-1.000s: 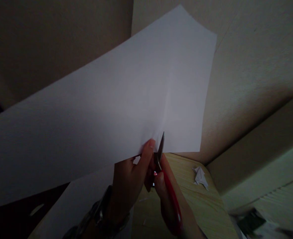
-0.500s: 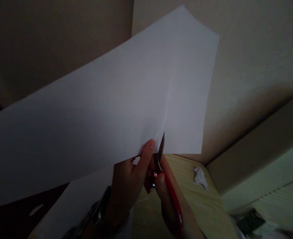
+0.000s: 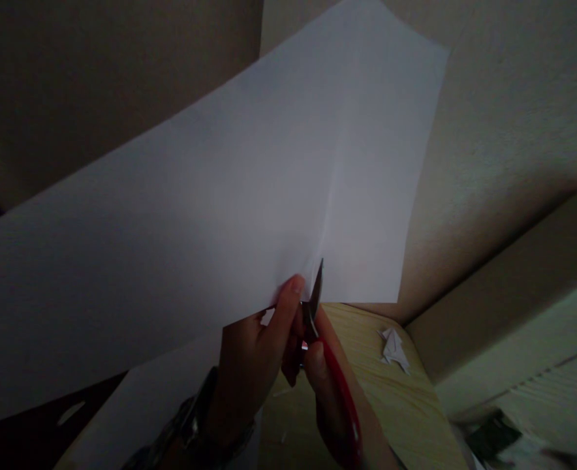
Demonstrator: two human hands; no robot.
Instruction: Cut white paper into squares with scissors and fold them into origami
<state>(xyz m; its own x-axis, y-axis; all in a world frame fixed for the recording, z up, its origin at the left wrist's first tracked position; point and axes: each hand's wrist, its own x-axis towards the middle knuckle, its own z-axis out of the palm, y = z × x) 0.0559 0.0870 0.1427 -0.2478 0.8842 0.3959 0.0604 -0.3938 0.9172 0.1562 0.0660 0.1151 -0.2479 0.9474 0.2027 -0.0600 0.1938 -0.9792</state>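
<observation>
A large white sheet of paper [image 3: 210,215] spans the view, with a straight crease running up its right part. My left hand [image 3: 264,352] pinches its lower edge, thumb on the front, just left of the crease. My right hand [image 3: 342,398] is closed round the red handles of a pair of scissors [image 3: 337,378]. One scissor blade lies over the front of the paper at the bottom of the crease, pointing up; the other blade is hidden, apparently behind the sheet. A dark watch [image 3: 190,418] is on my left wrist.
Below is a yellowish wood-grain table [image 3: 367,378] with a folded white paper shape [image 3: 393,350] near its right edge. Another white sheet [image 3: 171,405] lies under my left arm. Behind rises a pale wall [image 3: 514,98]; a dark green item [image 3: 494,434] sits low at the right.
The paper's upper right end has shifted slightly up and right, and its lower left edge sits a little lower. Both hands and the scissors stay almost in place.
</observation>
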